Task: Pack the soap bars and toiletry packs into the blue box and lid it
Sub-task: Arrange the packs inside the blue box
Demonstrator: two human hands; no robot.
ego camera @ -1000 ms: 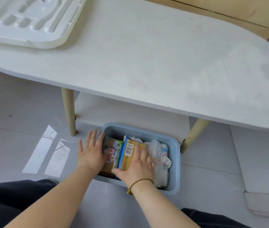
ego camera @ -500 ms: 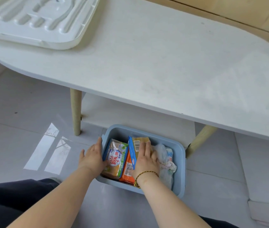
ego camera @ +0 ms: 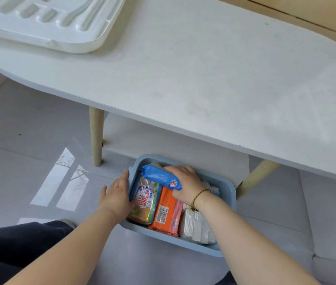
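Now the right hand (ego camera: 185,186) grips the blue pack (ego camera: 161,176), slanted over the blue box (ego camera: 229,194) at its far end, left hand (ego camera: 116,195) flat-fingered against the left wall.

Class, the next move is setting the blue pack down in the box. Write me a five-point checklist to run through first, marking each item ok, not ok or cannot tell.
1. Blue box steadied: the left hand rests against its left wall. Ok.
2. Blue pack secure: the right hand grips it above the other packs. Ok.
3. Free slot for it: the yellow-green soap pack, orange pack and white packs cover what shows of the box. Cannot tell.
4. Contents low enough for lidding: cannot tell.
5. White lid ready: it lies on the table with nothing on it. Ok.
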